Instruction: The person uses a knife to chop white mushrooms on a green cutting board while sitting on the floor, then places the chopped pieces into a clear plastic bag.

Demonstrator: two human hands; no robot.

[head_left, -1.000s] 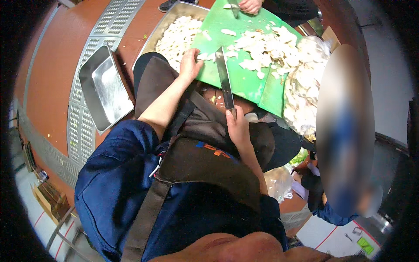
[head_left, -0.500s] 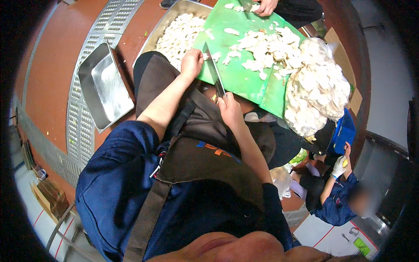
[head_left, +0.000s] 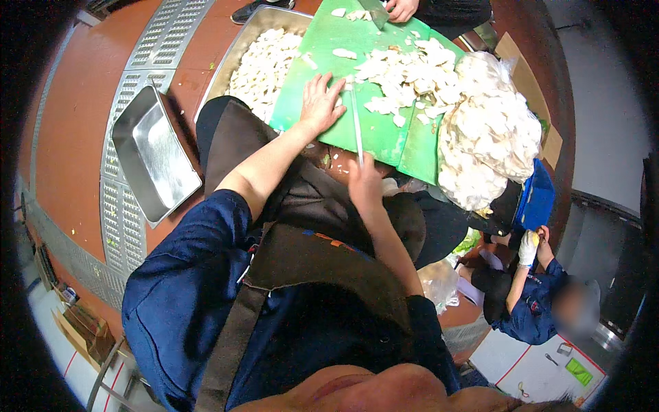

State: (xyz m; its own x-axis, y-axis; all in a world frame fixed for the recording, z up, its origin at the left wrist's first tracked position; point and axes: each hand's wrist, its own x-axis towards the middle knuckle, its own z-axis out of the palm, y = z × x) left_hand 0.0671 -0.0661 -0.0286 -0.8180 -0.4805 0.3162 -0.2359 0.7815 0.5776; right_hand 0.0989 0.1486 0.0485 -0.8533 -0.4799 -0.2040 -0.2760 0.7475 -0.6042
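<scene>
My left hand point(head_left: 321, 108) lies on the green cutting board point(head_left: 302, 96) with its fingers stretched out toward the blade. A small white bit shows by its fingertips; whether the fingers press on it I cannot tell. My right hand point(head_left: 366, 184), slightly blurred, is closed round the handle of a knife point(head_left: 356, 127). The blade points away from me over the board, just right of my left fingers, its thin edge line showing. Right of the knife is a heap of pale, sliced vegetable pieces point(head_left: 405, 75), their kind unclear.
A metal tray point(head_left: 206, 89) of white pieces stands left of the board; a deep metal pan point(head_left: 154, 154) is farther left. At right sits a bulging clear bag point(head_left: 491, 130) of white pieces. Another person's hand point(head_left: 401, 9) is beside a blade point(head_left: 375, 12) at the far edge.
My left hand has moved from the board's near left edge onto it, fingers now spread. The knife has turned from its broad side to edge-on and shifted slightly right.
</scene>
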